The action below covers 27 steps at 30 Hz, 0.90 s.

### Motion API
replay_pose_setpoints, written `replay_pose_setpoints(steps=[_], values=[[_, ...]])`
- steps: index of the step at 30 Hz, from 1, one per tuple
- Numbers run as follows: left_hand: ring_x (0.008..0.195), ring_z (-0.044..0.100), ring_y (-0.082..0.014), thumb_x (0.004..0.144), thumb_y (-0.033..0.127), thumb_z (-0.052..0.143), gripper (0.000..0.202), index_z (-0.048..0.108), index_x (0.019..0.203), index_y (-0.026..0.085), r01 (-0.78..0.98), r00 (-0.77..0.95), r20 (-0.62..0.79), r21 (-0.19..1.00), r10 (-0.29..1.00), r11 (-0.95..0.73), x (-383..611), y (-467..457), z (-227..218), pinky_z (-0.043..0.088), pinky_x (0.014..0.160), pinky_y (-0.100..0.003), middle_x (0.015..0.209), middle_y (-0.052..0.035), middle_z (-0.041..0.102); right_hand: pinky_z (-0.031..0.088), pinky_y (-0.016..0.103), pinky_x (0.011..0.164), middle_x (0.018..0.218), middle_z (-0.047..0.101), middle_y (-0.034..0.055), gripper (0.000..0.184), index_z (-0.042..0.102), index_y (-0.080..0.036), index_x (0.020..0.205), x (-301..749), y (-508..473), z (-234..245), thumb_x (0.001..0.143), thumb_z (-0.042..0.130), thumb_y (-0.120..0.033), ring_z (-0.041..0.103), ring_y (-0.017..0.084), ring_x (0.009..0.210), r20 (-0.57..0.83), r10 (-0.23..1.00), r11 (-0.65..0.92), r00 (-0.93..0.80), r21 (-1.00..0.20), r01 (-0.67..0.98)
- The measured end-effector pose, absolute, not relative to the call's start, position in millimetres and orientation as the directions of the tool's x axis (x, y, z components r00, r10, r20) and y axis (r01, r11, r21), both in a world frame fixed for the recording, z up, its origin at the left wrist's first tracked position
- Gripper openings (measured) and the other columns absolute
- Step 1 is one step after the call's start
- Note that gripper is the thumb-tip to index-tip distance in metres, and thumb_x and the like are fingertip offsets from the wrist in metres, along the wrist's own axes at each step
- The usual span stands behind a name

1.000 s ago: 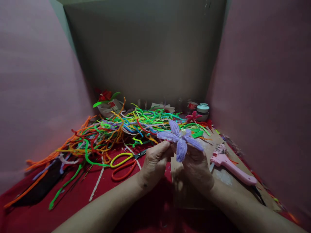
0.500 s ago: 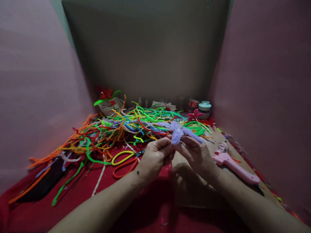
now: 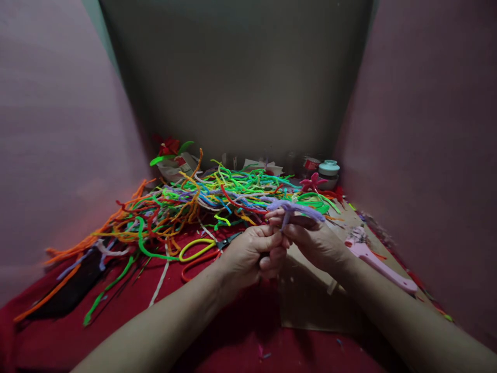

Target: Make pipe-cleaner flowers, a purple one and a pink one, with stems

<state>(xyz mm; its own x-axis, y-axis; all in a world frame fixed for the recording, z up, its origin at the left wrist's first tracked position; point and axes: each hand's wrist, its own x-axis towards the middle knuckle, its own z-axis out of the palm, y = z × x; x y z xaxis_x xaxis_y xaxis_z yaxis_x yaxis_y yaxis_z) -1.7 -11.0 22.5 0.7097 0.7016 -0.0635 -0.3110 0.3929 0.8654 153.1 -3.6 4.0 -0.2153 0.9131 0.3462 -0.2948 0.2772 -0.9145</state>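
Purple flower (image 3: pixel 290 206), one: raised before the coloured stems (image 3: pixel 233 191), pinched from below by left hand (image 3: pixel 248 251) and right hand (image 3: pixel 318 243) together. Scissors (image 3: pixel 224 244), left of both. Pink glue gun (image 3: pixel 382 267), right, on board (image 3: pixel 316 308).

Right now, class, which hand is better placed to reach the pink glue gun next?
Probably the right hand: it is nearer the pink glue gun. The left hand is farther off, by the scissors. Both hold the purple flower, so the left might steady it alone.
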Motion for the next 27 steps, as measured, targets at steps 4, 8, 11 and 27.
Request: replay_pose_setpoints(steps=[4, 8, 11, 27], values=[[0.036, 0.026, -0.0041, 0.08, 0.037, 0.06, 0.024, 0.056, 0.07, 0.015, -0.177, 0.602, -0.027, 0.97, 0.798, 0.167, -2.4, -10.7, 25.1, 0.02, 0.038, -0.018, 0.045, 0.0067, 0.04, 0.048, 0.031, 0.066, 0.083, 0.069, 0.002, 0.016, 0.072, -0.025, 0.085, 146.1, -7.2, 1.7, 0.072, 0.072, -0.035, 0.058, 0.017, 0.073, 0.346, 0.935, 0.308, -0.082, -0.903, -0.299], [0.051, 0.044, -0.0089, 0.08, 0.026, 0.059, 0.012, 0.063, 0.073, 0.017, 0.163, 0.324, 0.333, 0.903, 0.886, -0.399, -1.0, -13.5, 21.6, 0.035, 0.053, -0.021, 0.059, 0.0018, 0.053, 0.04, 0.026, 0.055, 0.073, 0.062, -0.0006, 0.01, 0.069, -0.022, 0.08, 138.3, -9.6, -1.4, 0.075, 0.069, -0.031, 0.05, 0.013, 0.063, 0.322, 0.944, 0.327, 0.064, -0.906, -0.269], [0.06, 0.048, -0.0106, 0.083, 0.022, 0.054, 0.014, 0.064, 0.074, 0.018, 0.248, 0.318, 0.517, 0.764, 0.795, -0.596, -0.7, -13.9, 15.4, 0.038, 0.062, -0.022, 0.066, 0.0001, 0.056, 0.038, 0.025, 0.055, 0.071, 0.06, -0.0014, 0.012, 0.069, -0.021, 0.082, 135.1, -12.2, -0.8, 0.075, 0.069, -0.031, 0.048, 0.012, 0.062, 0.294, 0.953, 0.304, 0.077, -0.923, -0.235], [0.039, 0.032, -0.0027, 0.081, 0.033, 0.06, 0.024, 0.054, 0.067, 0.014, -0.176, 0.402, 0.055, 0.984, 0.914, 0.018, 0.8, -10.9, 23.6, 0.022, 0.04, -0.017, 0.051, 0.0061, 0.045, 0.045, 0.032, 0.073, 0.078, 0.067, -0.0001, 0.013, 0.073, -0.024, 0.087, 142.6, -6.7, 4.1, 0.077, 0.067, -0.026, 0.056, 0.016, 0.071, 0.323, 0.935, 0.26, -0.145, -0.904, -0.339]])
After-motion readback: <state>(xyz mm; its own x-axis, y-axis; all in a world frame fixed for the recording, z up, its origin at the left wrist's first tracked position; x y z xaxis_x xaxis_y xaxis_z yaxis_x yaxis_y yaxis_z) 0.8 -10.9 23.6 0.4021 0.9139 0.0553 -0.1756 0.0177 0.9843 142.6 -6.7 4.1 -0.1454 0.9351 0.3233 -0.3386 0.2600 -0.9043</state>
